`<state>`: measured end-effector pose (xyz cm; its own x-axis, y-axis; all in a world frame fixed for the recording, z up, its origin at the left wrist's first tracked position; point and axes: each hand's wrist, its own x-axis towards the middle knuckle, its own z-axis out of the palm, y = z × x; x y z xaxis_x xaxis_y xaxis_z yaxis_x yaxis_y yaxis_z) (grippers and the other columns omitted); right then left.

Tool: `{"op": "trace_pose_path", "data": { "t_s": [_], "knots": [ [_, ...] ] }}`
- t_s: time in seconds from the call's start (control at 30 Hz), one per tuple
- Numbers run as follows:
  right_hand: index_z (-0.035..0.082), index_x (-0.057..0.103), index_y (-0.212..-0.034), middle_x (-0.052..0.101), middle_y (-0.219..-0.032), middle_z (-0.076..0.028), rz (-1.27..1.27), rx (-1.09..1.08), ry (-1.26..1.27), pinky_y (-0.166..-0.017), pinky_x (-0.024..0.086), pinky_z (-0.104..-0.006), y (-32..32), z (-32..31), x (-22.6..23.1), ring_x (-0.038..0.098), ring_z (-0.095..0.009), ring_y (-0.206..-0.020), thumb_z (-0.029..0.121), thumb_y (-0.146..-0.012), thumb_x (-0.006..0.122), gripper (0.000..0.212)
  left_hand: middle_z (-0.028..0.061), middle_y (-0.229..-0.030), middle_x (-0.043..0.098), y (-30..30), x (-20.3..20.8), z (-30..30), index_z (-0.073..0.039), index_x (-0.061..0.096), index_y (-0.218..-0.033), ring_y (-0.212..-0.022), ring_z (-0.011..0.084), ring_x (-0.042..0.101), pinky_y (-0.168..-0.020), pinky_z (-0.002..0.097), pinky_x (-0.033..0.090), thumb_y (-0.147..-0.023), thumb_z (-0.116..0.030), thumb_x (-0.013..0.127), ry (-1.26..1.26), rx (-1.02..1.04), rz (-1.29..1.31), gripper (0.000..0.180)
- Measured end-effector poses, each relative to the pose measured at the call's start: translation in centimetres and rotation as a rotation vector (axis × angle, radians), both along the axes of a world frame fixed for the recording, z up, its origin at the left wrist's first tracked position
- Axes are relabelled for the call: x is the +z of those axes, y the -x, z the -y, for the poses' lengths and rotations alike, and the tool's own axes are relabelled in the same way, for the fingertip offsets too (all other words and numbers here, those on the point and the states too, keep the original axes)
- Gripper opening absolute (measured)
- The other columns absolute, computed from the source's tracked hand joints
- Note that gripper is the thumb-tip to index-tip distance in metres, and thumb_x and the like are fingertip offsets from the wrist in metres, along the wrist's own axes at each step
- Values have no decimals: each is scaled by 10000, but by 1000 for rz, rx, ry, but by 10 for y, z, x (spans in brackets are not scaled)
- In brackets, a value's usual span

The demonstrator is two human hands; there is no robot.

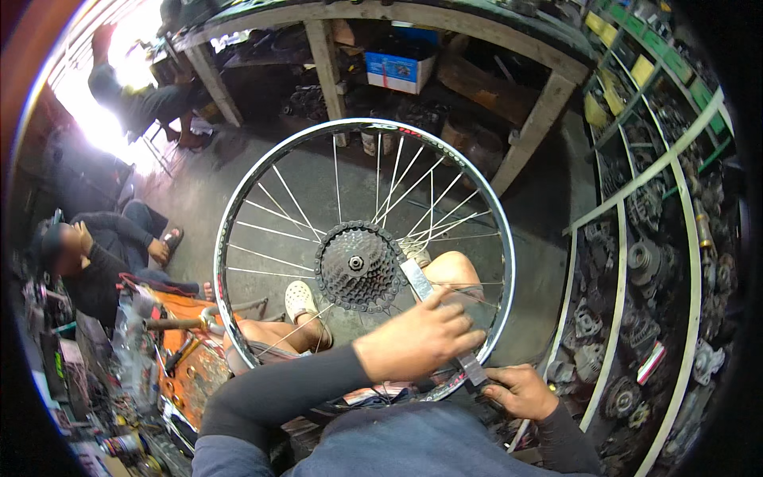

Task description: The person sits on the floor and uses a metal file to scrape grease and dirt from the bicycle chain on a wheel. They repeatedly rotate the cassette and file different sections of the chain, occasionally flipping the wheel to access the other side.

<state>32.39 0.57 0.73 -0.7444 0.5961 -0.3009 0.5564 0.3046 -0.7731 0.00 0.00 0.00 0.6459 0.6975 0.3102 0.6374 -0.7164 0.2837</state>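
A bicycle wheel [225,278] with a silver-and-black rim lies across my lap, its cassette [358,270] facing up. Around the cassette's outer edge runs a dark chain [319,253]. A flat silver metal bar [416,280] slants from the cassette toward the lower-right rim. My left hand [421,338] lies across the middle of this bar, fingers curled over it and slightly blurred. Beside the rim, my right hand [520,391] closes at the bar's dark lower end; the fingers partly hide that end. Several spokes [336,179] fan unevenly between hub and rim.
Metal shelves [620,294] full of greasy parts line the right. A wooden workbench [326,71] stands ahead, with a blue-and-white box [397,70] beneath. At left are an orange surface [199,374] with tools, a seated person [119,242] and, farther back, another person [151,103].
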Motion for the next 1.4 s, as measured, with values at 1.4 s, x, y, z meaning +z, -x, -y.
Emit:
{"op": "trace_pose_path", "data": {
  "t_s": [1.4],
  "knots": [
    [23,861,-1188,775,-786,-177,-108,-52,-375,-633,601,-403,-18,-22,32,772,-352,-664,277,-860,931,420,220,-1410,668,51,-3,-17,-27,633,-1501,-1426,392,610,-1273,576,419,-934,-99,732,-85,446,-44,580]
  ]
}}
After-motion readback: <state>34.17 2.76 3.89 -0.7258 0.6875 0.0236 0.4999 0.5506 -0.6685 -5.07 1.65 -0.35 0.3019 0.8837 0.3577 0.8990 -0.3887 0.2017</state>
